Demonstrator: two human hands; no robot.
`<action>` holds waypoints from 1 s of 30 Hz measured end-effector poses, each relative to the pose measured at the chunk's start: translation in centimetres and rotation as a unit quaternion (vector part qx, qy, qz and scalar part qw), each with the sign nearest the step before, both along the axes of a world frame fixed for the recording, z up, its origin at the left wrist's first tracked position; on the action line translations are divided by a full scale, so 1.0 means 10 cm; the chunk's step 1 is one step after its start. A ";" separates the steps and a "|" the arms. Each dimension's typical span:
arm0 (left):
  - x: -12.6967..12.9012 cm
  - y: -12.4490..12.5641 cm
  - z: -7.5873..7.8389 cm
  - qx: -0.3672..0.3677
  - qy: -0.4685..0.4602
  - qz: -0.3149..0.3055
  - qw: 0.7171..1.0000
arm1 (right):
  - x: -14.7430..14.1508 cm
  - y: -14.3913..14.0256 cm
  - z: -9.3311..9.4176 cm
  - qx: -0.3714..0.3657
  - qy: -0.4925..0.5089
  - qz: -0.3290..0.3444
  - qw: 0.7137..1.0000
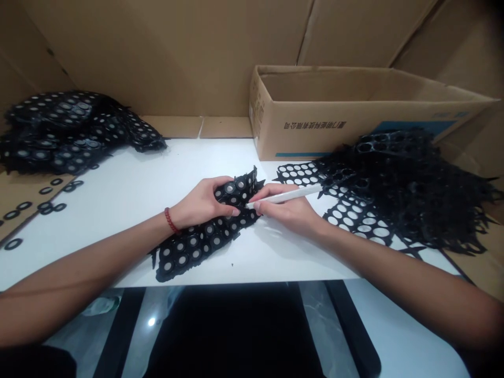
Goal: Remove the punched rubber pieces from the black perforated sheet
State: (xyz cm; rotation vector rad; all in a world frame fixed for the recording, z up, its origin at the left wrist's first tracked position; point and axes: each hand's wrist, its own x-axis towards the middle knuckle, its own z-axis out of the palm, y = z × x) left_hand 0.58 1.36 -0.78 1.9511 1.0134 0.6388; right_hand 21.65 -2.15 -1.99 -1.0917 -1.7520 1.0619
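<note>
A black die-cut sheet (197, 244) studded with round ring pieces lies across the middle of the white table (129, 184). My left hand (202, 203), with a red bracelet at the wrist, grips the sheet's upper part and lifts it slightly. My right hand (289, 210) holds a white pen-like tool (287, 196) whose tip touches the sheet beside my left thumb.
A heap of ring-filled sheets (66, 131) lies at the far left, with loose black rings (47, 207) below it. Emptied black sheets with holes (394, 184) pile up on the right. An open cardboard box (354, 113) stands behind; cardboard walls surround the table.
</note>
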 end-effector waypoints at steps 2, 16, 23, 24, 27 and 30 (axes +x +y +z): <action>0.00 -0.01 -0.01 0.009 0.001 0.008 1.000 | -0.01 -0.01 0.00 -0.001 0.002 0.005 1.000; 0.03 -0.05 -0.04 0.000 -0.011 0.065 0.998 | -0.03 -0.04 0.01 0.026 -0.005 0.003 1.000; 0.05 -0.10 -0.08 0.023 -0.025 0.108 0.994 | -0.07 -0.06 -0.07 0.051 -0.030 -0.014 0.998; 0.05 -0.10 -0.08 0.025 -0.026 0.111 0.993 | -0.08 -0.06 -0.08 0.045 -0.037 -0.011 0.998; 0.04 -0.09 -0.09 0.024 -0.024 0.110 0.993 | -0.09 -0.05 -0.10 0.025 -0.059 0.005 0.998; 0.04 -0.07 -0.06 0.020 -0.010 0.094 0.995 | -0.07 -0.05 -0.06 -0.012 -0.051 0.010 0.999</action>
